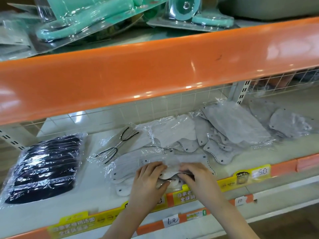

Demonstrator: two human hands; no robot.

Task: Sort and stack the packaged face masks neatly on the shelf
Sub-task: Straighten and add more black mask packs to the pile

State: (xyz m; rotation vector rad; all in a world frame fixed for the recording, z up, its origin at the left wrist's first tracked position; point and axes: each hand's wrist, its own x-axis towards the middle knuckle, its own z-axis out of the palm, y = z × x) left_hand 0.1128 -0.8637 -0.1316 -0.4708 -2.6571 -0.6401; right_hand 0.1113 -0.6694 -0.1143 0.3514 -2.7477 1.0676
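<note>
On the white shelf (86, 200), a loose heap of grey face masks in clear plastic wrap (174, 135) spreads across the middle. A flatter pile of grey packs (238, 123) lies behind it to the right. My left hand (148, 180) and my right hand (195, 176) sit close together at the shelf's front edge, both gripping one wrapped white mask pack (170, 175) with a dark ear loop showing. A pack of black masks (44, 168) lies at the left, apart from the grey ones.
An orange shelf edge (155, 69) overhangs the work area, with green blister-packed goods (89, 16) on the shelf above. Price tags and yellow labels (241, 176) run along the front rail. A wire grid (172, 104) backs the shelf. More grey masks (290, 123) lie far right.
</note>
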